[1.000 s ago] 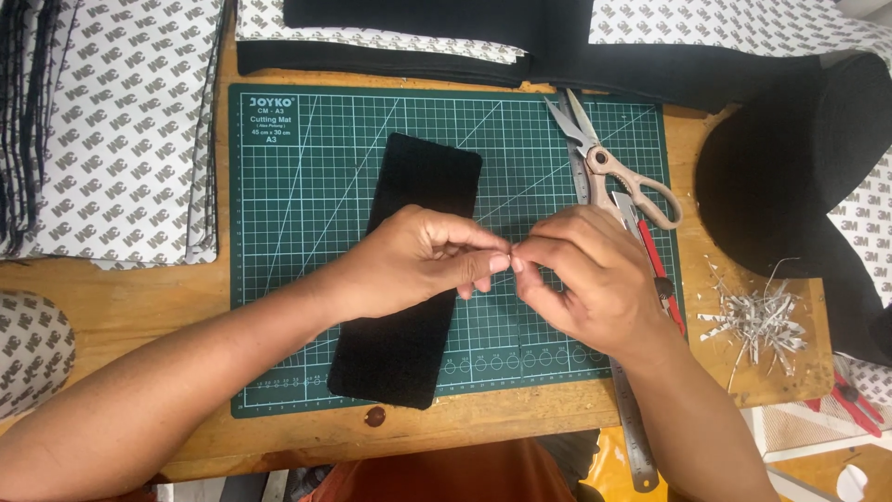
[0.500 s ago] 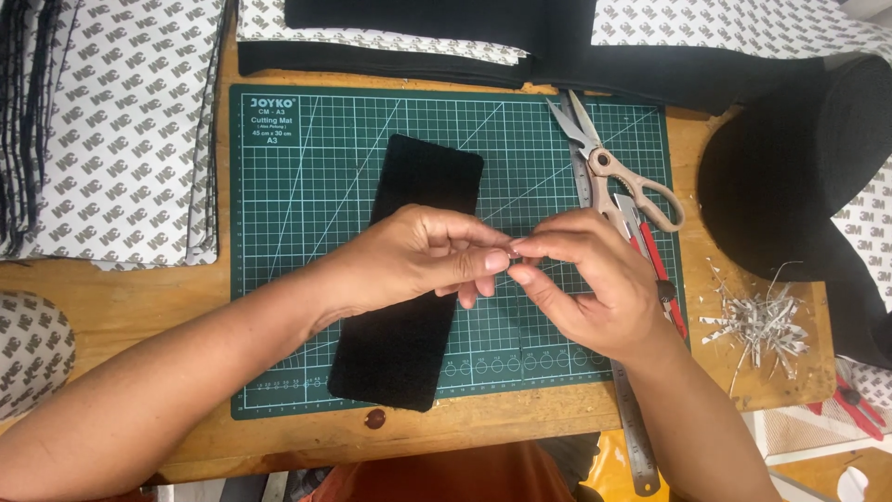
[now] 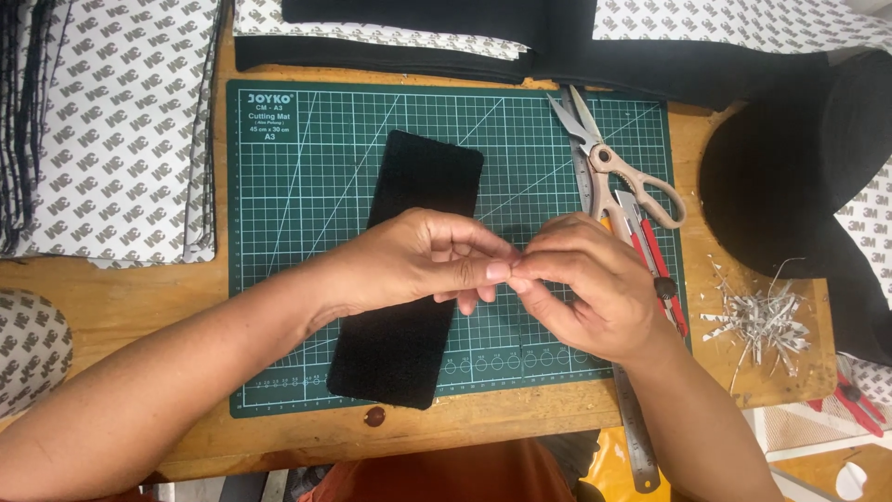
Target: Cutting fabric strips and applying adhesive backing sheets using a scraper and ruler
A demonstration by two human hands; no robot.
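Black rectangular fabric strip (image 3: 409,279): matte, fuzzy-textured, long and narrow, lying flat on the green gridded cutting mat (image 3: 307,232), long axis running near-vertical with a slight tilt, upper end toward the right. Its lower end reaches the mat's near edge; its middle is covered by the left hand (image 3: 409,265). Left hand and right hand (image 3: 585,288) meet fingertip to fingertip just right of the strip, pinching something too small to identify.

Two bare forearms enter from the bottom corners of the frame, no sleeves, watch or rings visible. The left hand (image 3: 418,265) and right hand (image 3: 590,288) are ungloved. Orange clothing (image 3: 446,474) shows at bottom centre.
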